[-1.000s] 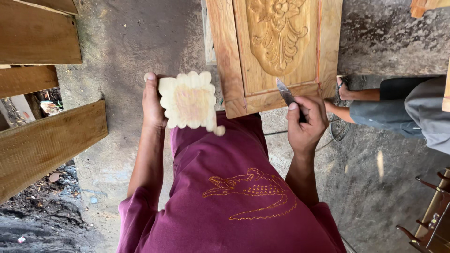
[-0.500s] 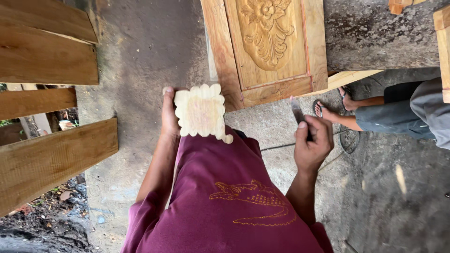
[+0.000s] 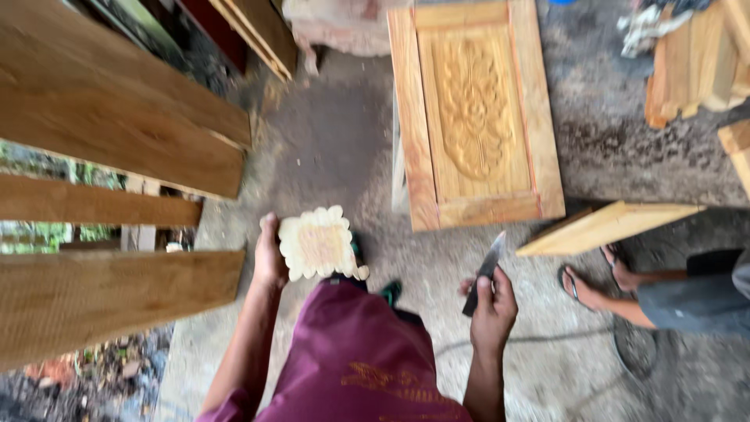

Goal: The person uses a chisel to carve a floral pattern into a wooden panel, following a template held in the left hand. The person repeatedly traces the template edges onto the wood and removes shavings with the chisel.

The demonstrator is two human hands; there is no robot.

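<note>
At the centre of the frame we hold a pale scalloped wooden carving (image 3: pixel 319 244) in our left hand (image 3: pixel 269 258), fingers closed along its left edge so the flat carved face turns up toward us and the piece stays clear of our maroon shirt (image 3: pixel 355 359). Our right hand (image 3: pixel 492 309), lower right of centre, is wrapped tight around the dark handle of a chisel (image 3: pixel 484 273), its blade pointing up and away from the body, which keeps the edge off both the carving and our other hand. The two hands are well apart.

Above, at upper centre, a carved door panel (image 3: pixel 474 113) lies flat on the grey ground (image 3: pixel 328 156). Rough planks (image 3: pixel 117 117) fill the left side. At the right edge, another person's sandalled foot (image 3: pixel 586 287) rests on the ground beneath a slanted wooden board (image 3: pixel 605 227).

Compared with half a second ago, the door panel sits further up and shows almost whole, so our view has tipped forward. The carving has dropped lower in the frame, and the chisel blade now stands out more plainly above our fist.
</note>
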